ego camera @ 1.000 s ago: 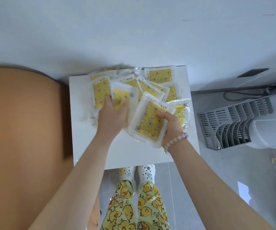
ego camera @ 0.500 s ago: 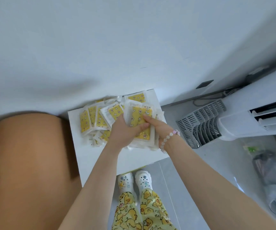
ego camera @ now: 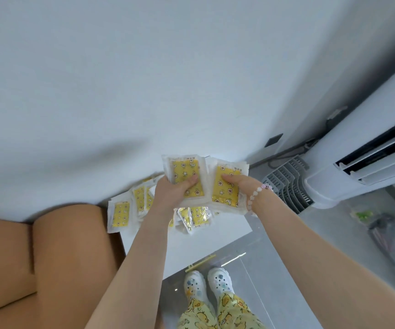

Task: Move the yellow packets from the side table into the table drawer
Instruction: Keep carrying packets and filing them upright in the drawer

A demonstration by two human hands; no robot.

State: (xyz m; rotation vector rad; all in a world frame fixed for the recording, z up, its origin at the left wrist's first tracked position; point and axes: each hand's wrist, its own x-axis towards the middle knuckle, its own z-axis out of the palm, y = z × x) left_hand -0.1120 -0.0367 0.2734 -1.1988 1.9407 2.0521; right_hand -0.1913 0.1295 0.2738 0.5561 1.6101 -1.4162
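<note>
Two hands up, the left hand (ego camera: 172,193) and the right hand (ego camera: 240,186), each with its grip on one stack of yellow packets: a left stack (ego camera: 187,179) and a right stack (ego camera: 226,186), how many in each I cannot tell. Loose packets (ego camera: 120,213) on the one white worktop (ego camera: 229,230): at least four, overlapping. Two white shoes (ego camera: 207,284), one beaded bracelet (ego camera: 257,193).

A pale, evenly lit wall (ego camera: 144,79) fills the upper view. An orange-brown sofa (ego camera: 49,257) sits lower left. A white standing air conditioner (ego camera: 370,162) with a grey grille (ego camera: 289,184) stands right, on glossy grey floor (ego camera: 329,233).
</note>
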